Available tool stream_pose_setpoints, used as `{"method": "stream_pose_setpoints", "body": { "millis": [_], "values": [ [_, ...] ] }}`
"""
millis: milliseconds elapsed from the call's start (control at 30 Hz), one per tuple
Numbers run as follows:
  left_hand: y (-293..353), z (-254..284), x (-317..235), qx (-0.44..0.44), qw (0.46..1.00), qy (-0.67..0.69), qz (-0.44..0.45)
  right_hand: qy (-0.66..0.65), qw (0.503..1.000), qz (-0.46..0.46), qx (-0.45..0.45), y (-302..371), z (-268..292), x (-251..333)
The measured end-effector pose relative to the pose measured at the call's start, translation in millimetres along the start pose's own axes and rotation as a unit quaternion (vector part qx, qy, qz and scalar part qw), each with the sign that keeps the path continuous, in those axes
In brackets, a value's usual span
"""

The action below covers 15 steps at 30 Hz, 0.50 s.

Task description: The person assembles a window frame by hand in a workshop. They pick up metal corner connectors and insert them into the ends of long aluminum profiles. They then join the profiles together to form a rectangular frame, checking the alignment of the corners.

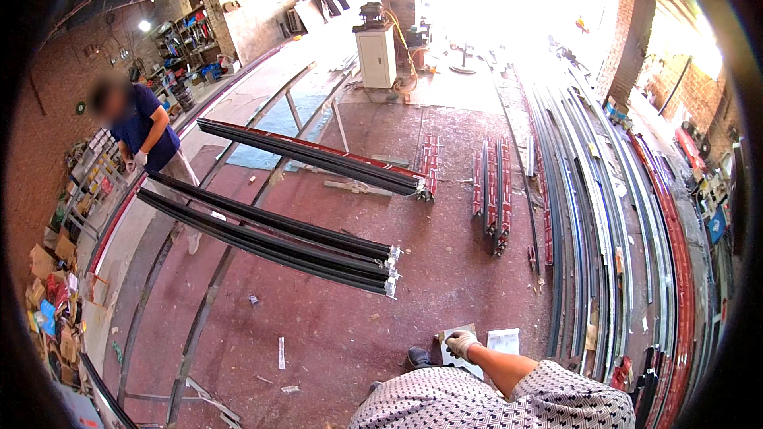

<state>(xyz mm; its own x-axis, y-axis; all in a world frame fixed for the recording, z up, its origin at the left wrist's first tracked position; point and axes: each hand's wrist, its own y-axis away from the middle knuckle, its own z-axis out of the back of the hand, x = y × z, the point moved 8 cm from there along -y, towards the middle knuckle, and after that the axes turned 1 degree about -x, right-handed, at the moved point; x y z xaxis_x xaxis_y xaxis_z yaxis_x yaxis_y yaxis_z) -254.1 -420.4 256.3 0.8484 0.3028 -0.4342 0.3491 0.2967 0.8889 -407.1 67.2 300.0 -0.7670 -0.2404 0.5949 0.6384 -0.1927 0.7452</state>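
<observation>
My right hand [461, 343], in a pale work glove, reaches down near the lower edge beside my shoe [419, 357]. Its fingers are closed at a white sheet [455, 363] with a brownish upper edge; the hand covers part of it. Just right of the hand lies a second white sheet [503, 341] with faint print. My left hand is not in view. Ahead to the left, bundles of long black profiles [278, 234] lie across dark metal rails [208, 294], with white wrapping at their near ends.
A co-worker [151, 127] in a dark blue shirt stands at the left ends of the profiles. Red-and-black profiles [493, 191] lie ahead on the floor. Many long metal bars [604, 214] line the right side. A cream cabinet [376, 57] stands at the back.
</observation>
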Motion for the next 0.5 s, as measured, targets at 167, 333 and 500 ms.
{"method": "stream_pose_setpoints", "body": {
  "millis": [167,333,500],
  "values": [
    [0.6,3.0,6.4,-0.003,1.0,0.003,0.003,0.007,1.0,-0.013,0.005,3.2,-2.2,-2.0],
    [3.2,11.9,16.6,-0.011,1.0,0.013,0.01,0.018,1.0,-0.01,0.009,1.7,-4.4,-2.2],
    [6.8,24.8,31.7,-0.019,0.999,0.022,0.014,0.02,1.0,0.002,0.001,-5.3,-6.6,-3.9]
  ]
}}
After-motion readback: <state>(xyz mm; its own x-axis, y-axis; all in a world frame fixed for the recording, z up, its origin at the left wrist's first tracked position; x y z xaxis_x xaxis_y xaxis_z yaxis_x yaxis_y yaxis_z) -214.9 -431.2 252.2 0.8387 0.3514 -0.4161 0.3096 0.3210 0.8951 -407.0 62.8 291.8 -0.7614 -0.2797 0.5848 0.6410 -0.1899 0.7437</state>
